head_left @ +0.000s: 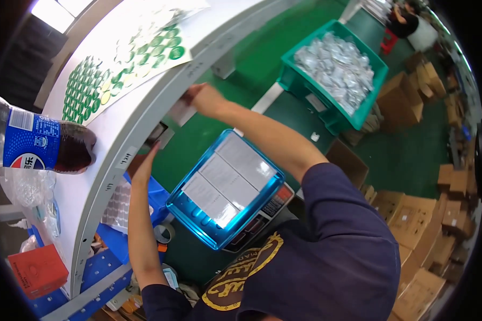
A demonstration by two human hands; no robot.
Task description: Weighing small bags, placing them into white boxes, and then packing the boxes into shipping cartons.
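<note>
My right hand (206, 100) is at the table's edge, its fingers curled and blurred by motion. A pale, smeared flat piece (182, 111) shows just below them; I cannot make out what it is. My left hand (147, 160) reaches to the underside of the same edge, its fingers mostly hidden. Close to its fingertips is a small grey-white piece (166, 137), partly covered by the edge. Between my arms, a shiny blue tray (198, 219) holds several white rectangular packs (235, 174) lying flat side by side. The tray rests on a weighing scale (268, 211).
The curved white table (104, 142) carries a sheet of green round stickers (144, 59) and a cola bottle (43, 136). A red box (37, 270) is lower left. A green crate (326, 120) of clear packets stands upper right, with cardboard boxes (412, 219) and a seated person (404, 24) beyond.
</note>
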